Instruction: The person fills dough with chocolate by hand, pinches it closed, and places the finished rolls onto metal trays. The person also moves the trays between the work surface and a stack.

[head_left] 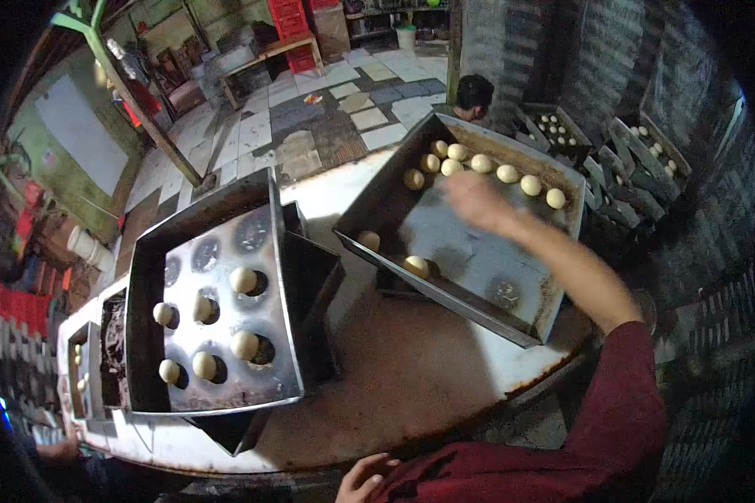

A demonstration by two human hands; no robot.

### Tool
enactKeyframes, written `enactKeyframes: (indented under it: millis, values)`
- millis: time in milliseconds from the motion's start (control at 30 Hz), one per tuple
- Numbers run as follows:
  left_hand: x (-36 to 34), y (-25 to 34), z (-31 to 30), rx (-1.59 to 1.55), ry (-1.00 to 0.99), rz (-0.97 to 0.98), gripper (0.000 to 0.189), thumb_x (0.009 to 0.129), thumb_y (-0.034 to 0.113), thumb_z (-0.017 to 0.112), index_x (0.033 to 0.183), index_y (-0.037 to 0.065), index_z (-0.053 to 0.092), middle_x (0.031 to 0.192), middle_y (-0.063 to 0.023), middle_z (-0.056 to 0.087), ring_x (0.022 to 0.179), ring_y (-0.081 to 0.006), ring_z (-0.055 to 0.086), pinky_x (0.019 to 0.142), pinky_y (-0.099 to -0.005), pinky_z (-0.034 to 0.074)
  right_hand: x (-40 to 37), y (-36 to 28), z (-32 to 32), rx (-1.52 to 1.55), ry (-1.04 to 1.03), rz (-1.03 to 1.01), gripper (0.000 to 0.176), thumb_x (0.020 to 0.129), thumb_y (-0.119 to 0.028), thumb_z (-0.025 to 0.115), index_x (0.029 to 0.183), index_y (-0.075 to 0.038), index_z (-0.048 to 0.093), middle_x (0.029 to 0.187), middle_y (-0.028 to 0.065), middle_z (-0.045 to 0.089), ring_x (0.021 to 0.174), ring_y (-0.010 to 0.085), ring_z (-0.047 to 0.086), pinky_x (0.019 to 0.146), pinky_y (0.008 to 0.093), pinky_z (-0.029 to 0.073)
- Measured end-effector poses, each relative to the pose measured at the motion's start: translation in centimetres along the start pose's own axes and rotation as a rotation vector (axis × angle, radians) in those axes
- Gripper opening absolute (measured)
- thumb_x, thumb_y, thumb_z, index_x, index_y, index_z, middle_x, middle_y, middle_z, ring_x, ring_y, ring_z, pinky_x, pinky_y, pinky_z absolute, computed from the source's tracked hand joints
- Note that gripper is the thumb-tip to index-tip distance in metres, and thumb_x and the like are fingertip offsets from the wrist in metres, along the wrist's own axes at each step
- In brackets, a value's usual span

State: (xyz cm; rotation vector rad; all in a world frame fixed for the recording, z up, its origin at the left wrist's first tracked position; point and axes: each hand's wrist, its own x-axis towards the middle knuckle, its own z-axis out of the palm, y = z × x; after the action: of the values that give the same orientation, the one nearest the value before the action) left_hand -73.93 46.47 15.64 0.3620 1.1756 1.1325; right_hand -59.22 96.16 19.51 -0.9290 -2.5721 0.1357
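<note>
My right hand (476,201) is blurred as it reaches over a dark metal tray (524,323) on the table's right side; whether it holds anything is unclear. A row of pale dough balls (507,173) lines that tray's far side, and two more (417,267) lie near its left edge. My left hand (365,479) rests at the table's near edge, fingers loosely apart and holding nothing. A second tray (147,251) on the left carries several dough balls (243,279) spaced apart.
Both trays sit on a worn white table (411,377). Another person's head (476,94) shows beyond the right tray. Racks holding trays of dough balls (554,127) stand at the far right. Someone's hand (54,453) appears at the lower left. Narrow tins (113,352) sit beside the left tray.
</note>
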Motion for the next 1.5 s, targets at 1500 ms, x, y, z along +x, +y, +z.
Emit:
enactKeyframes:
  millis: [1500]
  values:
    - [-14.2, -1.1, -37.0, -0.634, 0.864, 0.667, 0.043, 0.079, -0.007, 0.054, 0.12, 0.0, 0.043, 0.099, -0.01, 0.057, 0.086, -0.0161, 0.059, 0.074, -0.0259, 0.051, -8.7, -73.2, 26.6, 1.052, 0.018, 0.093, 0.01, 0.085, -0.005, 0.049, 0.094, -0.002, 0.052, 0.086, 0.0182, 0.056, 0.079, 0.0358, 0.056, 0.069, 0.0433, 0.045]
